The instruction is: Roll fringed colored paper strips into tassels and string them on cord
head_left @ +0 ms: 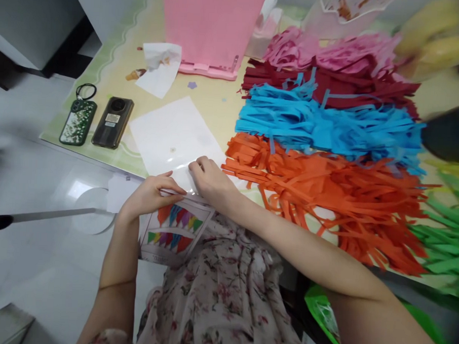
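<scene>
My left hand and my right hand meet at the near table edge on a clear plastic packet whose printed card shows coloured bunting flags. Both hands pinch the packet's top edge, fingers closed on it. The packet hangs over the table edge onto my lap. A white paper sheet lies on the table just beyond my hands.
Piles of cut paper strips lie to the right: orange, blue, dark red, pink, green. Two phones rest at the left edge. A pink stand and a crumpled tissue sit at the back.
</scene>
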